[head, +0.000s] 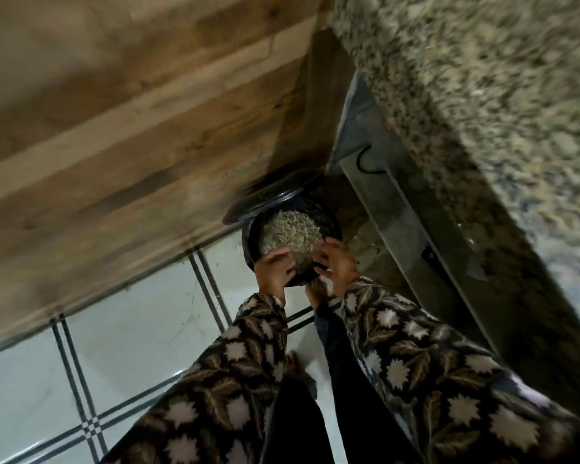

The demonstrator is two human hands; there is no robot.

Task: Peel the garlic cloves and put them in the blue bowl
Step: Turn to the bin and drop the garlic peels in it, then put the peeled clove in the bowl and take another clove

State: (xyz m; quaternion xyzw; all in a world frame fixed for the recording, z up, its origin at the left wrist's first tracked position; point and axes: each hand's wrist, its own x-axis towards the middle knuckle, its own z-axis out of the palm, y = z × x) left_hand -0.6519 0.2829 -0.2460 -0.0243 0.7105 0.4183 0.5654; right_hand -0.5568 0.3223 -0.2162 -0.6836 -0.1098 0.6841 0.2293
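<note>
- A brown wooden plank panel (131,112) fills the upper left. It looks like the side of a cupboard, seen from above as we bend forward.
- A speckled grey-beige granite countertop (482,95) runs down the right, badly blurred. We are turned away from it, towards the corner below.
- A pale tiled floor with dark double lines (131,313) lies under us.
- Our dark leaf-patterned sleeves (215,380) reach down and forward, both arms stretched to the same spot.
- A black round vessel (248,242) sits low in the corner between panel and counter, with a dark disc just behind it. We judge it to be a waste bin.
- A pale flaky heap (290,229) lies inside it, probably garlic skins being thrown away.
- Our left hand (273,274) and right hand (340,267) meet at the near rim, fingers curled over it in a grasp, likely to steady or tip it, though blur hides the finer detail.
- A bare foot (316,293) shows just below the hands.
- We see neither garlic cloves nor the blue bowl here.
</note>
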